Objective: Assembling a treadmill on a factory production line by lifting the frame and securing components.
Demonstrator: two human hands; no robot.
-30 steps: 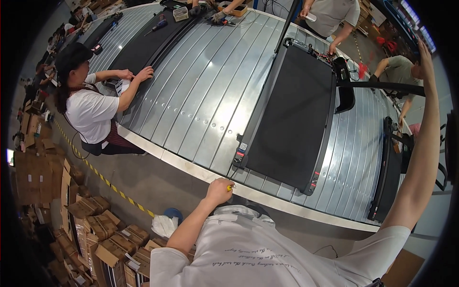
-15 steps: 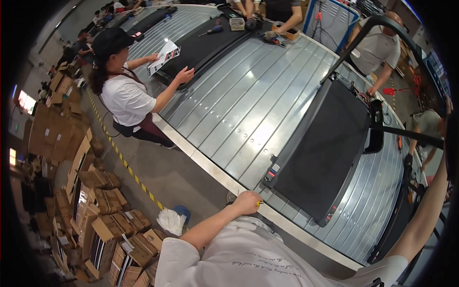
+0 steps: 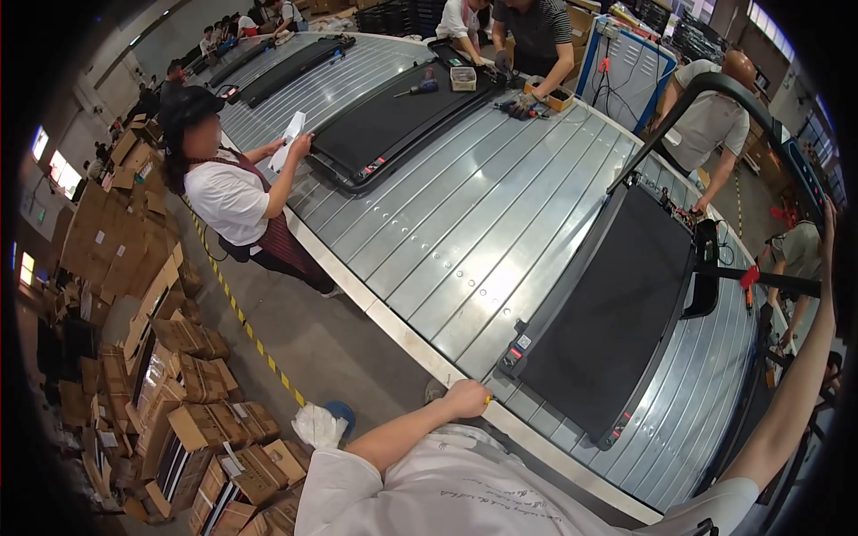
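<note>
- My left hand (image 3: 466, 397) is closed on a small yellow thing (image 3: 488, 399), at the near edge of the long metal bench (image 3: 447, 232), just beside the black treadmill (image 3: 608, 313);
- My right hand (image 3: 829, 214) is up high by the treadmill's handle bar (image 3: 769, 281); I cannot tell if it is open or closed;
- I think I am getting set to work on the treadmill's near corner; next, I'd bring the left hand over carefully.

Factory floor: treadmill (image 3: 617, 313) assembly conveyor (image 3: 465, 232), stacked cartons (image 3: 192, 420).

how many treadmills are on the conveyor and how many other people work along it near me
Treadmills on the slatted conveyor: 3, the near one, the middle one, the far one.
Other people close along it: 4, one with paper, two at the middle treadmill, one on the far side.
Total: 7
</note>
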